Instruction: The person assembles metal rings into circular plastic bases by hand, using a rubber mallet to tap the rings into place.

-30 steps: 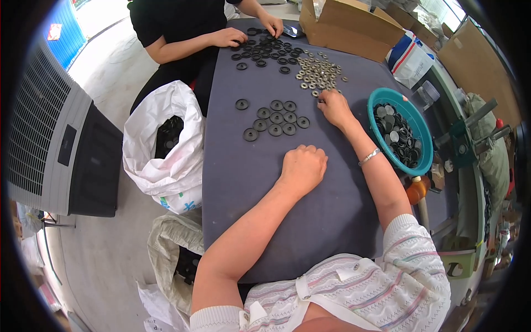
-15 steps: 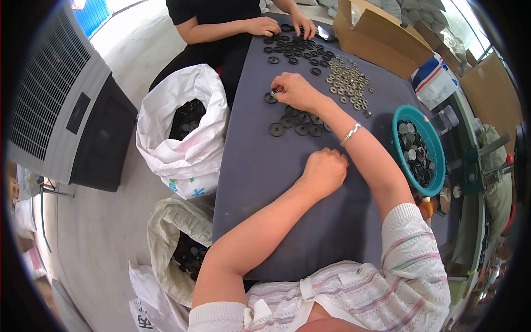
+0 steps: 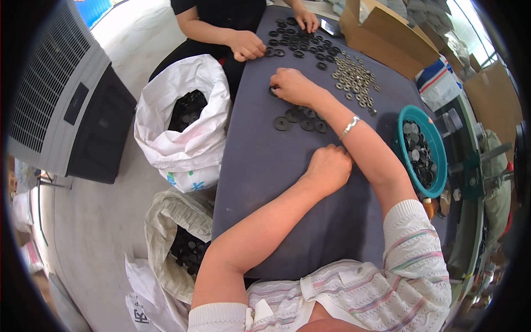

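Observation:
My right hand [image 3: 296,86] reaches over the grey tabletop, its thumb and fingers pinched on a black disc [image 3: 273,91] near the table's left edge. Just below that hand lies a cluster of round black discs [image 3: 306,124] with centre holes, partly hidden by the hand and wrist. My left hand [image 3: 330,167] rests on the cloth nearer to me, curled into a fist beside the right forearm. Whatever that fist may contain is hidden. Beyond my right hand are many black rings [image 3: 299,54] and a spread of small metal rings [image 3: 355,79].
A co-worker's hands [image 3: 246,45] handle rings at the far side. At the right stands a teal basin [image 3: 446,157] of discs, with an open cardboard box [image 3: 387,41] behind. White sacks [image 3: 185,146] with black parts line the left, near a large grey air cooler [image 3: 83,105].
The disc by my right fingertips lay flat on the table before; it is now tipped up in the pinch. My left hand stays put. The co-worker's left-side hand came toward the table's left edge.

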A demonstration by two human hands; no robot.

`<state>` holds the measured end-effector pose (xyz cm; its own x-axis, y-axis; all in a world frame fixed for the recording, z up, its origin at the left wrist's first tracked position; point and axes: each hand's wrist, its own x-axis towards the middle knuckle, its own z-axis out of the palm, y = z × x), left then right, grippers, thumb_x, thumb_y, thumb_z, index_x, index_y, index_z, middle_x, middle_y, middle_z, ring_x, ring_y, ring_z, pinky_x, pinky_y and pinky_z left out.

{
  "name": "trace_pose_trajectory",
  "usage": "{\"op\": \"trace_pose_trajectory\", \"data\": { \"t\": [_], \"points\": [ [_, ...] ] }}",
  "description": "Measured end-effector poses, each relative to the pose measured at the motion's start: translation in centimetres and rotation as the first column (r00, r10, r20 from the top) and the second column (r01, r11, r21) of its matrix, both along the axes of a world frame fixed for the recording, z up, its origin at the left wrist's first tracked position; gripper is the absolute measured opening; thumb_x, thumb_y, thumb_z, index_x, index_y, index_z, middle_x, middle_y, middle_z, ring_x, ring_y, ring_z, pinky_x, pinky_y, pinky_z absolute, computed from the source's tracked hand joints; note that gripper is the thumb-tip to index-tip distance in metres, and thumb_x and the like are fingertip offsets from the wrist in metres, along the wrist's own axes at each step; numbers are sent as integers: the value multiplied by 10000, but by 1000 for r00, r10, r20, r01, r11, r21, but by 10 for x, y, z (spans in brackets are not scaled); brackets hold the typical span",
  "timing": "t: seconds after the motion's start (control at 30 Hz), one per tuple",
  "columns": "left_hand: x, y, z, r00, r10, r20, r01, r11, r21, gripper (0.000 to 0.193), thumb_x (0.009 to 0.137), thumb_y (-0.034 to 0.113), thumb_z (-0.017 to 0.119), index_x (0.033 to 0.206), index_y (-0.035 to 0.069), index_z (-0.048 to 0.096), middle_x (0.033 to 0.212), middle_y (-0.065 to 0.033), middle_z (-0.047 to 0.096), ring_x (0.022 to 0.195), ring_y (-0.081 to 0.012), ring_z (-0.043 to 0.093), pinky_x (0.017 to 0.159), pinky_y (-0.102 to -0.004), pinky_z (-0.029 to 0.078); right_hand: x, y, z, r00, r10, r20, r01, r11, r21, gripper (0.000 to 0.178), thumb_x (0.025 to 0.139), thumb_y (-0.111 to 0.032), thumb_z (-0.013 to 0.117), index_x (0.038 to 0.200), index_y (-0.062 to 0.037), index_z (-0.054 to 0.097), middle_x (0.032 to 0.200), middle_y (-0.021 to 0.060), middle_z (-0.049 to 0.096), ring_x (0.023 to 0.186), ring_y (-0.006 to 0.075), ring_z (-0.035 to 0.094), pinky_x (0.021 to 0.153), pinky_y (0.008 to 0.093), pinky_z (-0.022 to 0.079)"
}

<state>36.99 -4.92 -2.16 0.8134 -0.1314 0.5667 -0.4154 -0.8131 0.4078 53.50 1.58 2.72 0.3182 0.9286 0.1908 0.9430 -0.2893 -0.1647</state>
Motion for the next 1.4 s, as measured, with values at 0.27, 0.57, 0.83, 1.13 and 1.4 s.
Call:
{"op": "trace_pose_trajectory", "data": {
  "t": [0.27, 0.57, 0.83, 1.13, 1.4],
  "points": [
    [-4, 5, -1, 1000, 14, -22, -14, 1000, 7, 133, 782, 160, 655, 705, 56, 625, 668, -91, 611, 626, -258, 614, 549, -373, 509, 6, -45, 0, 984, -178, -20, 173, 916, 363, 166, 797, -122, 646, 927, -24, 677, 930, 179, 625, 882, 366, 609, 809, 413, 494],
    [-2, 2, 1, 1000, 21, -3, -21, 1000, -10, 174, 771, 166, 685, 664, 62, 597, 648, -84, 594, 641, -254, 617, 543, -375, 509, 42, -128, -19, 778, -627, 27, 620, 774, 128, 162, 825, -74, 578, 953, -27, 665, 1066, 229, 600, 951, 397, 609, 845, 466, 491],
    [0, 1, 2, 1000, 20, -17, -20, 1000, -7, 171, 780, 167, 673, 666, 64, 599, 648, -80, 587, 640, -250, 614, 539, -371, 506, 64, -129, -11, 840, -534, 99, 538, 842, -29, 155, 767, -24, 566, 863, 48, 665, 990, 248, 635, 936, 415, 621, 826, 466, 504],
    [-1, 1, -1, 1000, 19, -5, -20, 999, -29, 175, 778, 178, 673, 668, 61, 605, 658, -81, 598, 648, -250, 622, 552, -364, 513, 46, -124, 5, 851, -464, 244, 510, 841, -179, 199, 740, -104, 618, 867, 41, 668, 917, 237, 653, 904, 383, 634, 799, 448, 507],
    [-1, 3, 0, 1000, 16, -8, -16, 1000, -17, 175, 763, 180, 680, 652, 72, 599, 653, -80, 600, 644, -250, 625, 555, -363, 513, -12, -73, 8, 975, -96, -202, 107, 993, 44, 207, 745, -53, 650, 939, 21, 643, 867, 152, 621, 796, 296, 623, 728, 373, 508]
  ]
}}
